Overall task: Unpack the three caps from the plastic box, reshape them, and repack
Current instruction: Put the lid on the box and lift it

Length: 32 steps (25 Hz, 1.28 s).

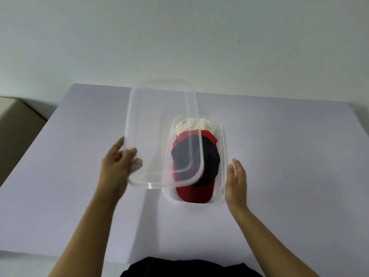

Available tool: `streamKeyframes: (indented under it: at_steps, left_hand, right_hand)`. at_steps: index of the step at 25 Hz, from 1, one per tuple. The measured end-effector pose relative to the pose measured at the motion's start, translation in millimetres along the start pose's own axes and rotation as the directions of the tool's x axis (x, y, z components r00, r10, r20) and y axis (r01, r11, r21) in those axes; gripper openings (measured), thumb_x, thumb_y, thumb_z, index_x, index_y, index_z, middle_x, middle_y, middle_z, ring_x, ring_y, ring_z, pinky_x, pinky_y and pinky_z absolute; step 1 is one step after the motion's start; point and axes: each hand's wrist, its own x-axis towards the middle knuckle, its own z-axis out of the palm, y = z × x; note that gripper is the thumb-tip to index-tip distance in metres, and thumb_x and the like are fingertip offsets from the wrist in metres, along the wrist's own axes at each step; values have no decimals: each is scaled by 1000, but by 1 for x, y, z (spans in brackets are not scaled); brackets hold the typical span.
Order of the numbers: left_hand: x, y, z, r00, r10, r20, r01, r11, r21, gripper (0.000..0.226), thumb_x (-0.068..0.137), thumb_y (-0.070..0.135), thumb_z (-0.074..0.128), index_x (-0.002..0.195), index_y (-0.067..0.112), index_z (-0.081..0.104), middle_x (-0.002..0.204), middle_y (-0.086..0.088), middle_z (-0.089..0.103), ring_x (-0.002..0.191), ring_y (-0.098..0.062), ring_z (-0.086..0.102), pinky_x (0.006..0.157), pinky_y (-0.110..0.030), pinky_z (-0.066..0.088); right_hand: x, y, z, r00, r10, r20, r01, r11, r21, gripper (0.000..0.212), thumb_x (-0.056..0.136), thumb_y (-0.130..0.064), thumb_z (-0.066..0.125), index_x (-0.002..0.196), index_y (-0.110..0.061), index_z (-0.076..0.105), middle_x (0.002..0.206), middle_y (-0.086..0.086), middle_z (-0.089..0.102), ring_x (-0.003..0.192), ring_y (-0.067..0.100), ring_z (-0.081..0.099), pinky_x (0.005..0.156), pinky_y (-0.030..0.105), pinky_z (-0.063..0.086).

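Pale lavender table [279,156] against blank wall. Left hand [117,164] pinches clear lid [157,136] at near edge, held tilted off to left, exposing plastic box [224,156]. Right hand [236,180] flat, fingers spread, against box's right wall, likely steadying. Inside, nested: navy cap [209,160] on red cap [194,191], cream cap [191,124] at far end.

Nothing readable here, honestly. The pale cap [194,124] at the far end of the plastic box [224,156] has some faint greenish print on it, but it's too blurry to make out any letters. The dark cap [209,156] and red cap [194,193] show no lettering or logos.
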Motion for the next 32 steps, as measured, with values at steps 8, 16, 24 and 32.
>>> streamKeyframes:
  at_steps: [8,16,24,32]
  left_hand:
    - [-26,-51,44,980,-166,106,98,879,466,38,92,26,57,123,12,42,123,-4,55,98,-18,62,89,-41,53]
    - [-9,-79,61,970,-55,238,-144,656,741,53,101,32,35,151,28,17,157,2,23,143,-23,27,115,-39,23]
    - [-7,-89,66,973,-43,226,-152,616,773,52,102,33,32,151,28,16,158,2,21,144,-21,24,116,-36,21]
    - [0,-93,69,972,-54,228,-151,601,785,52,101,35,34,150,30,17,157,3,22,143,-22,28,115,-39,24]
  right_hand:
    - [3,-32,0,989,40,143,-43,999,23,63,92,-34,55,147,-25,25,146,-3,39,117,18,58,91,24,46]
    - [23,-5,14,994,-5,107,28,978,-209,59,97,-26,47,149,-17,19,157,1,21,144,18,21,112,28,22]
    - [28,6,15,997,26,73,-14,985,-170,57,97,-24,48,148,-18,24,155,2,24,142,19,23,111,30,25]
    - [32,5,18,996,79,37,-74,990,-123,56,96,-26,49,147,-21,26,153,1,30,140,22,30,110,35,30]
